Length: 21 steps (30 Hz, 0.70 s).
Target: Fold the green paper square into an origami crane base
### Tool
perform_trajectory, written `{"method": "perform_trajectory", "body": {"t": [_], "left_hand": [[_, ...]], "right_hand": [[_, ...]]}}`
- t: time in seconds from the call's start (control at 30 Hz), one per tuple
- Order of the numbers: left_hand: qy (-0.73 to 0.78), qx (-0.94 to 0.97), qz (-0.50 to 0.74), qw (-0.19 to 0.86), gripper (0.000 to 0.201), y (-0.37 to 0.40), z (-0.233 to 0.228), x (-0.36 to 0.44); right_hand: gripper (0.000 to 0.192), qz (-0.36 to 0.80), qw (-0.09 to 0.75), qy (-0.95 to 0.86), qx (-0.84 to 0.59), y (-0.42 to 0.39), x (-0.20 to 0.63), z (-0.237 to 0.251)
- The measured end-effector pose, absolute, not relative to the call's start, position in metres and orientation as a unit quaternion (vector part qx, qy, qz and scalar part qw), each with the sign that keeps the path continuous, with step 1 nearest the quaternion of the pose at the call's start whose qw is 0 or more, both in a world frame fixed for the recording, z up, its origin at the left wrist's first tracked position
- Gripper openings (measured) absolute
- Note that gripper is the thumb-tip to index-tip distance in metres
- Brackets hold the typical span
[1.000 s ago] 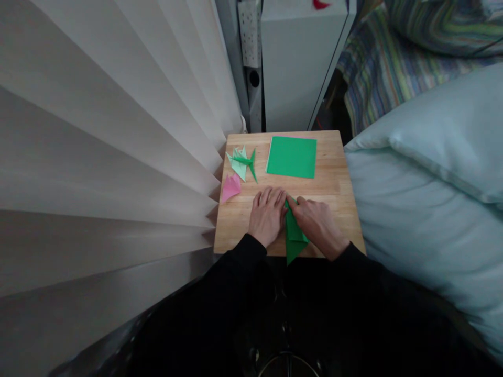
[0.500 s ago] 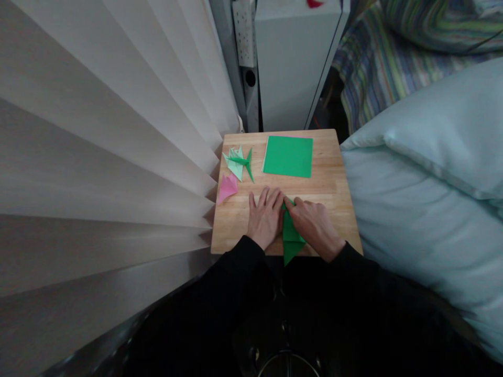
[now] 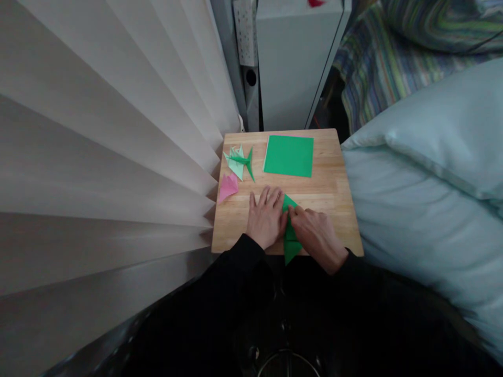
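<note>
A folded piece of green origami paper (image 3: pixel 292 245) lies on the small wooden table (image 3: pixel 326 191), its pointed lower end sticking out past the near edge. My left hand (image 3: pixel 266 219) rests flat with fingers spread, its thumb side against the paper's left edge. On the right, my right hand (image 3: pixel 316 230) has its fingers curled, and the thumb and forefinger press on the upper part of the paper near the left thumb. The hands cover part of the folds.
At the table's far side lies a stack of square paper (image 3: pixel 288 156), green on top. To the left are green folded figures (image 3: pixel 237 161) and a pink one (image 3: pixel 228 187). A pleated curtain (image 3: pixel 157 167) borders the left, pale bedding (image 3: pixel 416 183) the right, a grey cabinet (image 3: pixel 293 68) the back.
My right hand has slid a little down along the paper's edge toward me, uncovering the green upper tip. The left hand stays in place.
</note>
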State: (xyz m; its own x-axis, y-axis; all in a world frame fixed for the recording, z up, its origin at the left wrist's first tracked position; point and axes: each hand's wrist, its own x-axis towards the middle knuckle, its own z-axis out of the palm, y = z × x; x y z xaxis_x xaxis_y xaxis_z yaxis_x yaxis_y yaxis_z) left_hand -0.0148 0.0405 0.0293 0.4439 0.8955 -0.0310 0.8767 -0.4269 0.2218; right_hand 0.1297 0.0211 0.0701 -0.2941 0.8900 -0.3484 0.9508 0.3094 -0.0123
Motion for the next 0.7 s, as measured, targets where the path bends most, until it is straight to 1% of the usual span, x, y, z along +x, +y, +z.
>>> {"method": "perform_trajectory", "body": {"t": [0.47, 0.57, 0.67, 0.7], "left_hand": [[0.525, 0.844, 0.035, 0.101, 0.061, 0.040, 0.024, -0.015], [0.529, 0.841, 0.044, 0.101, 0.060, 0.039, 0.024, -0.015], [0.532, 0.839, 0.054, 0.100, 0.059, 0.038, 0.022, -0.014], [0.535, 0.837, 0.057, 0.100, 0.058, 0.038, 0.020, -0.013]], "right_hand": [[0.039, -0.120, 0.156, 0.791, 0.578, 0.005, 0.127, 0.079], [0.034, -0.139, 0.143, 0.795, 0.573, 0.009, 0.137, 0.079], [0.020, -0.165, 0.104, 0.787, 0.585, 0.010, 0.149, 0.080], [0.019, -0.174, 0.092, 0.785, 0.587, 0.008, 0.152, 0.081]]}}
